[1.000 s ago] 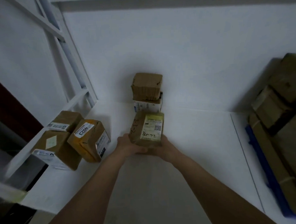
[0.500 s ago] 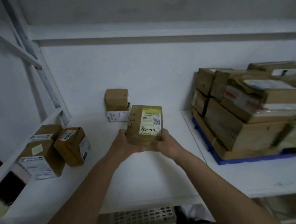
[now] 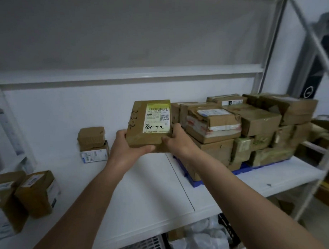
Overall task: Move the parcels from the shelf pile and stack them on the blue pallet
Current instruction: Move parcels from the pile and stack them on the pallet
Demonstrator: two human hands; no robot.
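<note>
You've got the labelled parcel (image 3: 150,124) gripped at its near corners by left hand (image 3: 127,145) and right hand (image 3: 176,140), lifted off the shelf (image 3: 143,184), just left of the blue pallet (image 3: 241,170). The pallet stack (image 3: 244,125) looks mostly built. Left to move: two stacked boxes (image 3: 92,143) at the back wall and the boxes at far left (image 3: 26,194). No obstruction between parcel and stack; the top is uneven, so pick a flat spot

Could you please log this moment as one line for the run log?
step: carry | parcel: held in both hands, above shelf | left hand, right hand: gripping | pallet: stacked, to the right
</note>
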